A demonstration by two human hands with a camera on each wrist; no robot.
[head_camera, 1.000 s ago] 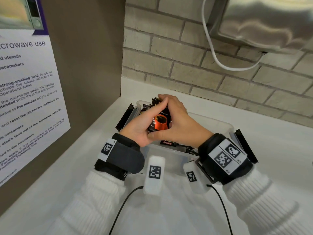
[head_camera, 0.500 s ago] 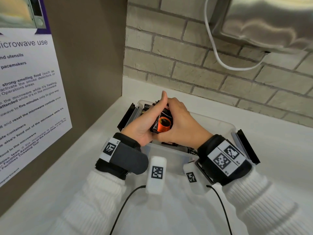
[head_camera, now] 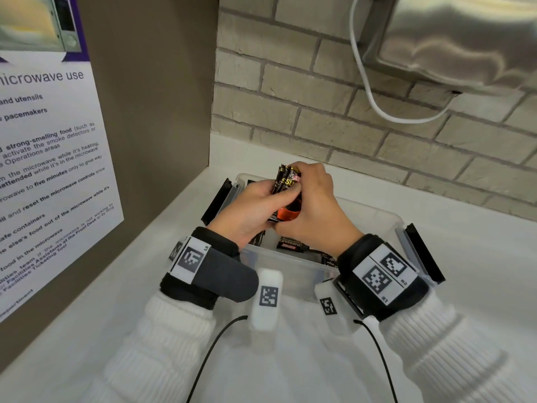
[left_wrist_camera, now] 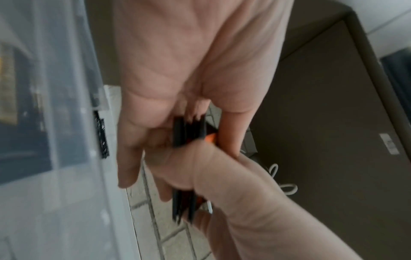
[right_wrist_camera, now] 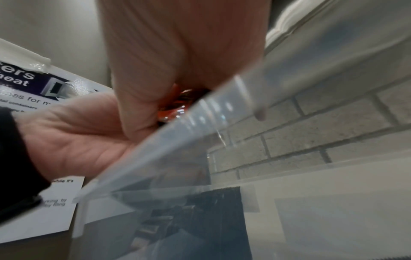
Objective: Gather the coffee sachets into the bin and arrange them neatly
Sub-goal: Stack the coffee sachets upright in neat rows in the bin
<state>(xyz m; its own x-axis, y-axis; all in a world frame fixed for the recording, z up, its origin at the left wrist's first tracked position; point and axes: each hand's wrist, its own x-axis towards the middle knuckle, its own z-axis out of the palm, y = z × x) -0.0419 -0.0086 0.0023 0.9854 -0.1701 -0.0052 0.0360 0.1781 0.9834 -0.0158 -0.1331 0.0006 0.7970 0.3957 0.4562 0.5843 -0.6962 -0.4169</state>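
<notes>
A stack of black and orange coffee sachets (head_camera: pixel 286 184) is held upright above the clear plastic bin (head_camera: pixel 374 216). My left hand (head_camera: pixel 255 205) grips the stack from the left, thumb across its front. My right hand (head_camera: pixel 313 210) grips it from the right, fingers curled over the top. In the left wrist view the stack of sachets (left_wrist_camera: pixel 189 133) shows edge-on between both hands. Orange print of the sachets (right_wrist_camera: pixel 175 109) peeks out behind the bin rim (right_wrist_camera: pixel 200 123) in the right wrist view. More loose sachets (head_camera: pixel 292 244) lie on the bin floor.
The bin sits on a white counter (head_camera: pixel 479 271) in a corner, with black lid clips (head_camera: pixel 424 251) folded out at both ends. A brick wall (head_camera: pixel 348 126) stands behind, a brown panel with a microwave notice (head_camera: pixel 49 170) to the left. A white cable (head_camera: pixel 377 106) hangs above.
Both hands have closed tighter on the stack and turned it more upright; my left thumb now lies across its front, and the sachet tops stick out above my fingers.
</notes>
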